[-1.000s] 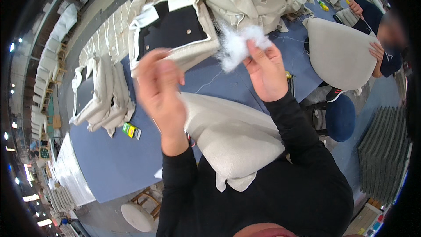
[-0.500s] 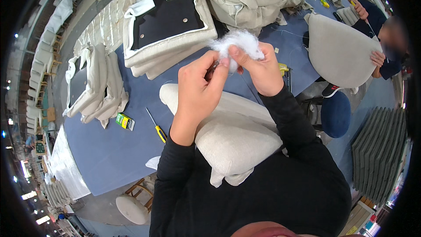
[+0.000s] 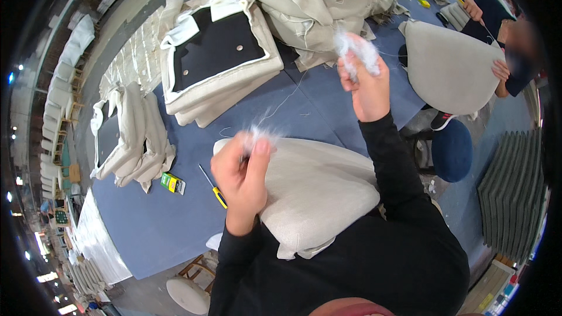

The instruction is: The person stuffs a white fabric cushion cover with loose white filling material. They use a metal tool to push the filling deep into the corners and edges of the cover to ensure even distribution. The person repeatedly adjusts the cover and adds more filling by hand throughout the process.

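The blue tabletop [image 3: 146, 228] carries two stacks of beige upholstered pieces [image 3: 219, 52], a yellow-handled screwdriver [image 3: 219, 196], a green-and-yellow packet [image 3: 172, 183] and, seemingly, a beige fabric heap [image 3: 316, 6].

Both hands [image 3: 241, 178] [image 3: 370, 85] are curled, well apart.

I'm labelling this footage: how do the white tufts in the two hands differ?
The tuft in the right hand looks bigger; the tuft in the left hand looks smaller. The right tuft is higher in the picture, the left tuft lower. Both are white, fluffy and slightly blurred.
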The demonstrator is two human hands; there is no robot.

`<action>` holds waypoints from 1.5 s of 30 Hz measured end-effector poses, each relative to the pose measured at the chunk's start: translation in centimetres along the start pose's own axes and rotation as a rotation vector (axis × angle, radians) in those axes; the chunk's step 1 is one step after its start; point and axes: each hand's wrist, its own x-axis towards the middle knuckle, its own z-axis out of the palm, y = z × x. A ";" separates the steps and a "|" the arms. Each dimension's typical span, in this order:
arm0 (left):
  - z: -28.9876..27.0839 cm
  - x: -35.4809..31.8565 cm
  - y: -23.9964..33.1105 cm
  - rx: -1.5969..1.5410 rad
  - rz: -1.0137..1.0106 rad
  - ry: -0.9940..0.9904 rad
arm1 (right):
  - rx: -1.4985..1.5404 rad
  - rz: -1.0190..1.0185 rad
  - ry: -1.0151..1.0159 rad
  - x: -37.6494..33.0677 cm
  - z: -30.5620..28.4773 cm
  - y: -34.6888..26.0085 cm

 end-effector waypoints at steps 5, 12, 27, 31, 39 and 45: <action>-0.5 -3.0 0.7 0.111 -0.018 0.092 | -0.276 -0.018 -0.197 -3.1 -2.9 1.9; 4.5 4.2 -2.5 -0.036 0.156 0.188 | -0.399 -0.269 -0.636 -5.3 -1.9 -3.8; 7.6 6.3 -4.7 -0.355 -0.068 0.079 | -1.006 -0.663 -0.547 0.6 -0.5 -7.4; 6.8 4.3 -3.4 -0.509 -0.174 -0.056 | -0.935 -0.461 -0.479 0.4 -0.4 -7.3; 6.2 3.2 0.0 -0.569 -0.123 -0.053 | -0.889 -0.400 -0.439 -1.8 2.2 -6.6; 5.4 3.5 1.2 -0.551 -0.028 -0.040 | -0.662 -0.426 -0.519 -5.1 3.8 -6.3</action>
